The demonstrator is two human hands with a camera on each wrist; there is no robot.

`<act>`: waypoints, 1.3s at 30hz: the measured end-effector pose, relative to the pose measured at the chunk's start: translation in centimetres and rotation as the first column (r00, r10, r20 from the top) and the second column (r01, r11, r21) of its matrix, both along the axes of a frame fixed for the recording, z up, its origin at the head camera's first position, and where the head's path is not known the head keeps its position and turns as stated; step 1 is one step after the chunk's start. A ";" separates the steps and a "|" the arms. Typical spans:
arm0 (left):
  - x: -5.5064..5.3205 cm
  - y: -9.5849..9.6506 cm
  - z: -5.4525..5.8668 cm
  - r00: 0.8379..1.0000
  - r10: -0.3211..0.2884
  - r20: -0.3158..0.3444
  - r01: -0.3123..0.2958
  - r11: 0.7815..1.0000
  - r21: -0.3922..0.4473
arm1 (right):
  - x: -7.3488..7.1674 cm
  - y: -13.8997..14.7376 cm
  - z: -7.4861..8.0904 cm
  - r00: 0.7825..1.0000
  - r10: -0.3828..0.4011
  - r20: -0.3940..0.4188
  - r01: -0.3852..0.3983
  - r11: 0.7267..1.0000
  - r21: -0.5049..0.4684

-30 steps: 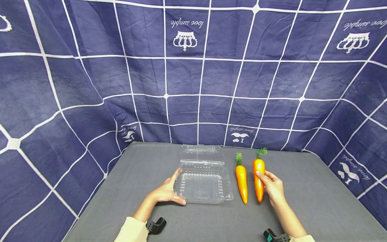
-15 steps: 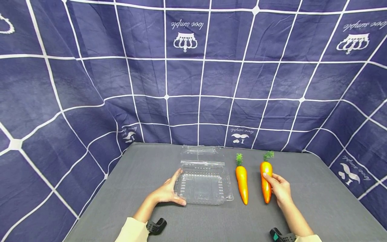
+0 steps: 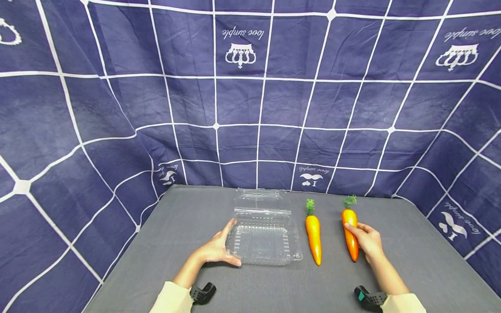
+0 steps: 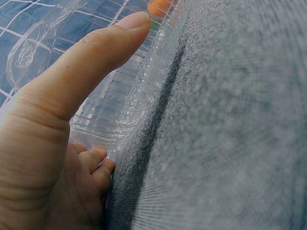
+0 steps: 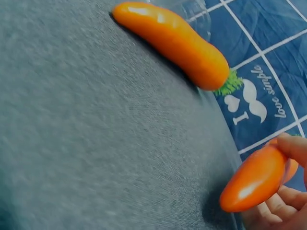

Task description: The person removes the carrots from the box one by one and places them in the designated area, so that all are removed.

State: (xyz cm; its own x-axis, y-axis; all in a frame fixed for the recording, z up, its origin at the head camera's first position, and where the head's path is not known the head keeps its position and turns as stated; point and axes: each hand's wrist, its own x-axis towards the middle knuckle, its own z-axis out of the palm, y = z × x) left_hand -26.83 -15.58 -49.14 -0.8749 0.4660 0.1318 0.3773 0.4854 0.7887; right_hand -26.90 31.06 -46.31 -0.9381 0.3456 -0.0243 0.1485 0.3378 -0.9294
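Note:
A clear plastic clamshell box (image 3: 260, 243) stands with its lid (image 3: 261, 199) folded back behind it. My left hand (image 3: 215, 248) holds the box's left side, thumb across the near corner and fingers along the side; the left wrist view shows this thumb (image 4: 96, 60) against the clear wall. To the right of the box, an orange carrot (image 3: 313, 237) with a green top (image 3: 310, 206) lies on the table. A second carrot (image 3: 350, 230) is pinched between thumb and fingers of my right hand (image 3: 368, 240). Its tip (image 5: 237, 199) points toward the wrist camera.
A dark grey cloth (image 3: 270, 289) covers the table. Blue fabric with a white grid (image 3: 285, 104) hangs behind and along both sides. Each wrist wears a black band, on the left (image 3: 202, 293) and on the right (image 3: 369, 298).
My right hand has moved right with its carrot, widening the gap to the other carrot. The left hand, the box and the other carrot have stayed in place.

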 end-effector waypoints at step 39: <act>0.2 -0.5 0.0 1.000 -0.002 0.012 0.002 1.000 0.012 | 1.0 1.6 0.0 0.995 0.018 0.098 -0.051 0.938 0.344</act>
State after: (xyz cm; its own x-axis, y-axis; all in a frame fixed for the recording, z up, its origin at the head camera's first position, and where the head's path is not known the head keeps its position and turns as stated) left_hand -26.62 -16.10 -49.17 -0.8756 0.4660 0.1273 0.3690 0.4751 0.7989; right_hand -25.91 32.64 -46.33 -0.9490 0.3152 0.0042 0.2100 0.6422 -0.7372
